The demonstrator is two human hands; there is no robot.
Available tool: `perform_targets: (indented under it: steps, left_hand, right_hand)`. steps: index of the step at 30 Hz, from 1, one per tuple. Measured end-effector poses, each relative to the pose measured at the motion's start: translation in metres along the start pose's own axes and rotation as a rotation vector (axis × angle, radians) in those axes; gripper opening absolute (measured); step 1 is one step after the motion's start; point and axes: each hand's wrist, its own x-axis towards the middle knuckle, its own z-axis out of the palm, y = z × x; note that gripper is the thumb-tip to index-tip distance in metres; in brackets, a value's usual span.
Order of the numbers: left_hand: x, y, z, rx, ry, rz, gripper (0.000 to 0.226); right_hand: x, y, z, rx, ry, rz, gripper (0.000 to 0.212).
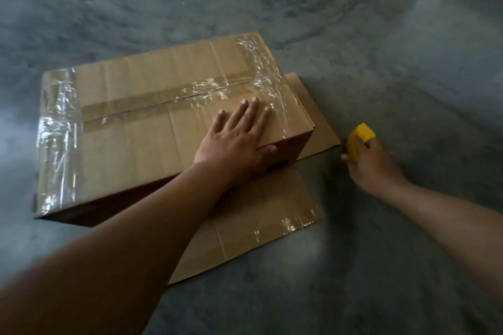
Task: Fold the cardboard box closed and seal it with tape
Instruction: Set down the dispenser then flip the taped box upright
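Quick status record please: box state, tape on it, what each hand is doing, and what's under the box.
box: cardboard box on the floor, top flaps folded shut
tape: clear tape along the centre seam and across both ends, wrinkled
left hand: left hand flat on the box top near its right end, fingers straight
right hand: right hand grips a yellow object beside the box; what it is cannot be told
under box: flat cardboard sheet on the grey floor

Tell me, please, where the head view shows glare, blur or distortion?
Head view: glare glints off the clear tape on the cardboard box; the right hand gripping the yellow tool is slightly motion-blurred; the near forearm looks enlarged and soft by wide-angle distortion; lighting is dim.
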Motion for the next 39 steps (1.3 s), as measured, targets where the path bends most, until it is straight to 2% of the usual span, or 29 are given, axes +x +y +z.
perform_targets:
  steps: [4,6,9,12,14,16,19,21,25,28,33,36,39]
  left_hand:
    - [-0.032,-0.023,-0.012,-0.043,-0.070,-0.007,0.079]
    - [-0.047,-0.050,-0.025,-0.071,-0.066,-0.055,0.079]
    - [-0.068,-0.113,-0.045,-0.069,0.093,-0.228,0.080]
    - [-0.089,-0.190,-0.055,-0.111,0.198,-0.487,0.088]
    - [-0.104,-0.234,-0.054,-0.136,0.195,-0.638,0.093]
    - [-0.117,-0.260,-0.049,-0.185,0.116,-0.715,0.095]
    - [-0.131,-0.269,-0.038,-0.327,-0.005,-0.711,0.102]
    - [-0.133,-0.266,-0.031,-0.437,0.036,-0.703,0.101]
    - [-0.134,-0.262,-0.033,-0.508,0.107,-0.689,0.092]
    - [-0.146,-0.266,-0.036,-0.506,0.133,-0.664,0.096]
    - [-0.198,-0.270,-0.044,-0.442,0.185,-0.645,0.106]
    - [-0.227,-0.275,-0.040,-0.398,0.190,-0.628,0.098]
    - [-0.228,-0.282,-0.039,-0.342,0.220,-0.633,0.096]
  right_hand:
    - [0.017,-0.056,-0.038,0.251,0.095,-0.053,0.062]
    - [0.025,-0.090,-0.064,0.381,0.093,-0.154,0.067]
    - [0.035,-0.139,-0.102,0.443,0.078,-0.346,0.074]
    - [0.052,-0.182,-0.130,0.436,0.044,-0.479,0.086]
    - [0.070,-0.205,-0.137,0.415,0.023,-0.509,0.090]
    - [0.085,-0.222,-0.134,0.383,-0.002,-0.488,0.093]
    - [0.097,-0.232,-0.112,0.205,-0.091,-0.438,0.096]
    - [0.099,-0.231,-0.096,0.102,-0.137,-0.442,0.097]
    - [0.096,-0.233,-0.094,0.163,-0.170,-0.388,0.104]
    - [0.083,-0.232,-0.102,0.190,-0.105,-0.410,0.107]
    - [0.043,-0.220,-0.102,0.303,0.021,-0.515,0.094]
    - [0.027,-0.214,-0.095,0.326,-0.004,-0.551,0.088]
    - [0.028,-0.219,-0.093,0.355,-0.024,-0.535,0.090]
